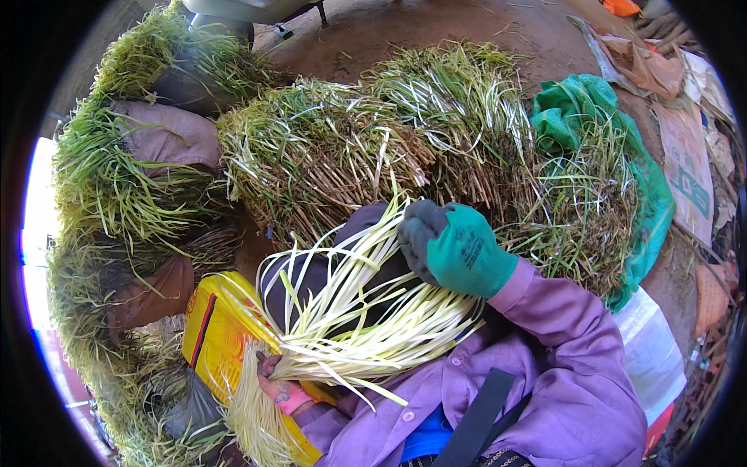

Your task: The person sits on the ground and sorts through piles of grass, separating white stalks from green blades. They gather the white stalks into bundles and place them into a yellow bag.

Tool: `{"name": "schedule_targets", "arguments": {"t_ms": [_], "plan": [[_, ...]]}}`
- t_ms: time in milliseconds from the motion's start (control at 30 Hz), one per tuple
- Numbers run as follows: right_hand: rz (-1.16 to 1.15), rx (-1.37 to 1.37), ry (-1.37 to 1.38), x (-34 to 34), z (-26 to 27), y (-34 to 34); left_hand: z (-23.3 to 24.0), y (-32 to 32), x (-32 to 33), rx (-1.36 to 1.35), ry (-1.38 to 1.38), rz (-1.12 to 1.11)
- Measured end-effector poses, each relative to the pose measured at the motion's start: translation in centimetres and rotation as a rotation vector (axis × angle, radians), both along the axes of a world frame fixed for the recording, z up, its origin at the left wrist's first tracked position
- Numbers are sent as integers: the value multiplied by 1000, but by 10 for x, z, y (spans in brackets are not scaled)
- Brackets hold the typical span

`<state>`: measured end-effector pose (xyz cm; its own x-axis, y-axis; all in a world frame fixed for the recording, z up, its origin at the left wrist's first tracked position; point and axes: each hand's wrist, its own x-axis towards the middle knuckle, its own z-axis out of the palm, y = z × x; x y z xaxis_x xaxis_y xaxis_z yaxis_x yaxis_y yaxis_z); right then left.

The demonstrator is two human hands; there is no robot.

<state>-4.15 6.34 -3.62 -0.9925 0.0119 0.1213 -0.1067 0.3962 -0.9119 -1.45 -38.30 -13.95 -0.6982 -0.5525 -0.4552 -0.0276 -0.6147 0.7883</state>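
My left hand [283, 394], in a pink glove with dark fingers, is shut on a bundle of long pale yellow-white leaves [373, 335], which look like blanched garlic chives. The leaves fan out to the right across my lap, and their thin whitish ends [257, 414] hang below the hand. My right hand [455, 248], in a green glove with grey-coated fingers, is closed over the upper right of the fan. Several leaf strands run up to its fingers; their tips are partly hidden. Beneath the left hand is a yellow printed plastic sheet or sack [213, 335].
Heaps of green-topped stalks [321, 146] lie in front of me, with more leafy bundles [117, 192] along the left, some wrapped in cloth [169, 137]. At right, a green woven sack [648, 198] holds loose leaves. A vehicle [251, 9] stands at the top.
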Motion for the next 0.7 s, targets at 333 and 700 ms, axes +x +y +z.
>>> {"name": "schedule_targets", "arguments": {"t_ms": [333,700], "plan": [[-110,719,498,-8,42,48,-32,-47,3,129,229,-334],[483,960,180,-42,34,42,-17,-27,10,-50,100,-142]]}}
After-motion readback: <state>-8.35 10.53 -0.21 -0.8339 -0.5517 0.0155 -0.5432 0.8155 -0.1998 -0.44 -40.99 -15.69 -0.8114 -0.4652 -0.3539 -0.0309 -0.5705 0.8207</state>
